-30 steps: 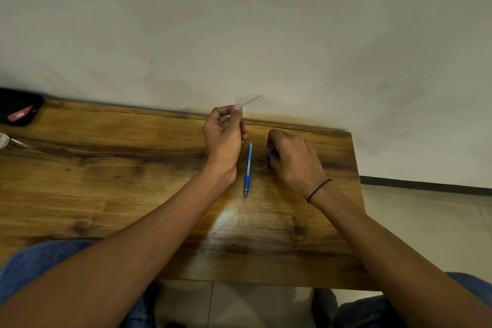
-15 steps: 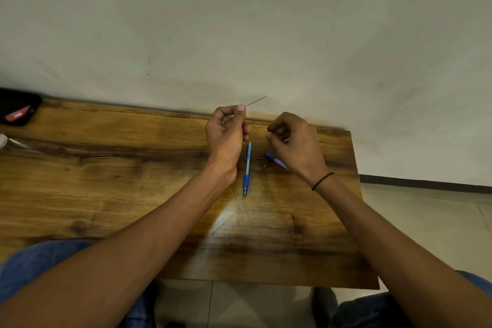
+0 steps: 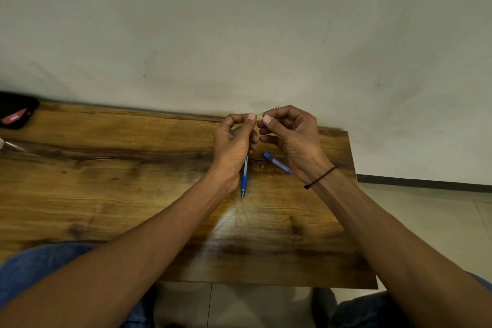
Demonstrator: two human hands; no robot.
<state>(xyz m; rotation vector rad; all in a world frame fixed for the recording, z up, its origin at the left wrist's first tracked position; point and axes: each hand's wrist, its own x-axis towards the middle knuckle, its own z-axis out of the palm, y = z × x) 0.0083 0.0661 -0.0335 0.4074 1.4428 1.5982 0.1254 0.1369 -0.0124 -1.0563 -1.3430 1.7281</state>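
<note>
the left hand (image 3: pixel 234 141) pinched a thin rod (image 3: pixel 269 110) between thumb and forefinger, the other fingers curled under, and the rod slanted up and to the right from that pinch, in the air above the far edge of the desk (image 3: pixel 106 181), toward its far right corner. the right hand (image 3: pixel 295 136) had come to it: a second earlier it was down on the desk over the blue tube (image 3: pixel 277 163), half a second earlier it was lifting off empty, and now its thumb and forefinger closed on the free end of the rod, just beside the left fingertips, so both hands appeared to grasp the same rod. the left hand had kept its hold throughout and hardly moved. the blue tube was left lying uncovered on the desk below the right wrist, slanted, near the right edge, and the blue pen (image 3: pixel 244 178) lay just beside it, under the left hand, tip toward the near edge, untouched. by my reading, the fetching was over and the fine two-handed work on the rod was starting, perhaps steadying it to feed into the pen. a rod so thin looked easy to snap or drop. a black pouch (image 3: pixel 16 109) sat at the far left corner.
</note>
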